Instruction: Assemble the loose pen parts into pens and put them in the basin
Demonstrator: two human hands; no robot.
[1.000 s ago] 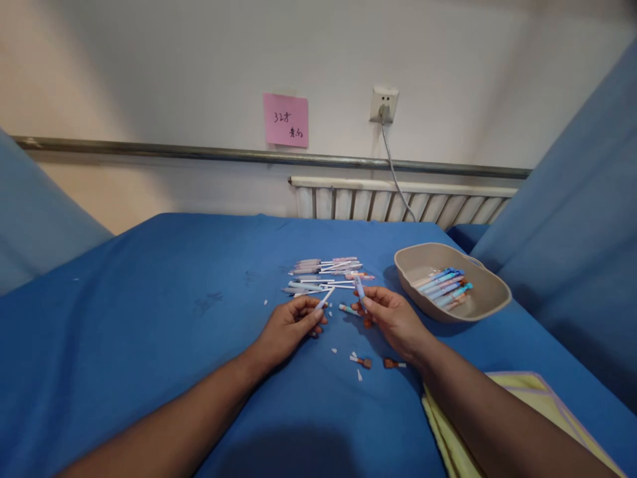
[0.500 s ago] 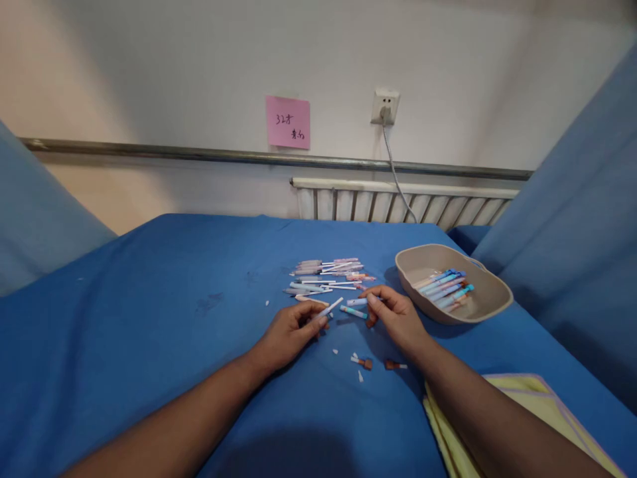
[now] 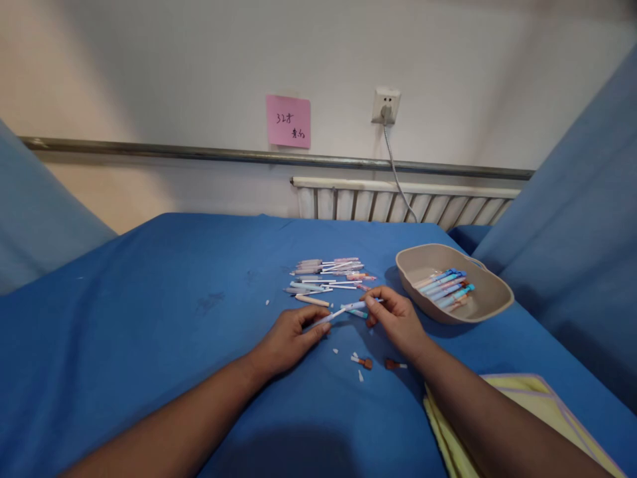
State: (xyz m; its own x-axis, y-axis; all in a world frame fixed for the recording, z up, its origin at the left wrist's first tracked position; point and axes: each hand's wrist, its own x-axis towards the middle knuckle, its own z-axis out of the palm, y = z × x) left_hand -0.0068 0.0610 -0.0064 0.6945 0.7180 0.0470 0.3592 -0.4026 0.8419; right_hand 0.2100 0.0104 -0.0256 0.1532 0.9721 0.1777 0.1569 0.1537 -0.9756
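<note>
white stick (image 3: pixel 334 317) has swung lower since the earlier frame, its tip now at the nine o'clock end of the pale barrel (image 3: pixel 355 306). left hand (image 3: pixel 288 337) pinches the stick in its fingers; right hand (image 3: pixel 399 321) has its fingers closed on the barrel. loose pen parts (image 3: pixel 323 269) lie at eleven o'clock from the barrel, the pen-filled basket (image 3: pixel 480 310) at two o'clock from the right hand.
</note>
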